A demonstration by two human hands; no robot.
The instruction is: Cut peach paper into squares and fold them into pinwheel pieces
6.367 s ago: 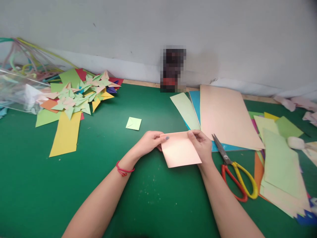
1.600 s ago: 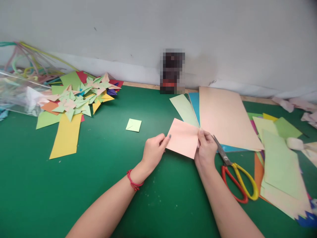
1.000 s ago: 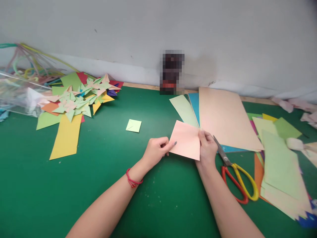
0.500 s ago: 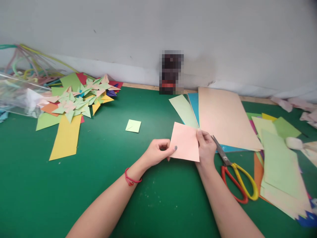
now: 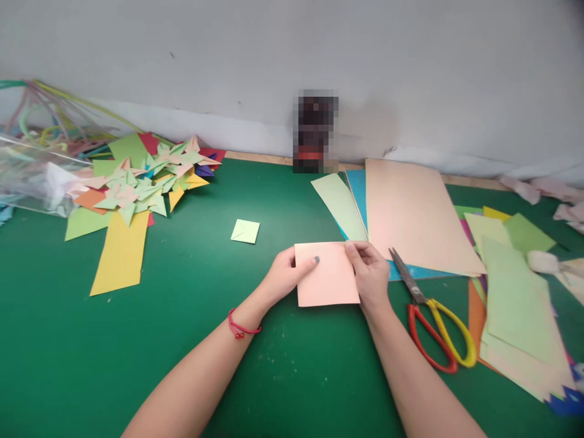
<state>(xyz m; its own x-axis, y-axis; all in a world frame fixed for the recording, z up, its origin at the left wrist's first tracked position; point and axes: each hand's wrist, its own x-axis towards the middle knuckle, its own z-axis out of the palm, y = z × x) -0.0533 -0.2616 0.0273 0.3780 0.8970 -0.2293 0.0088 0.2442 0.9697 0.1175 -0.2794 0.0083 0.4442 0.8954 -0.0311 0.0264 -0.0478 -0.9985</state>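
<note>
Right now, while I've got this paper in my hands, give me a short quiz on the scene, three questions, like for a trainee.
1. Which arm wears the red bracelet?
2. True or false: the scissors lie to the right of the pink paper held between the left hand and the right hand.
3. What colour is the small folded square on the table? A, red; B, light green; C, dark blue.

Key: 1, the left arm; 2, true; 3, B.
</note>
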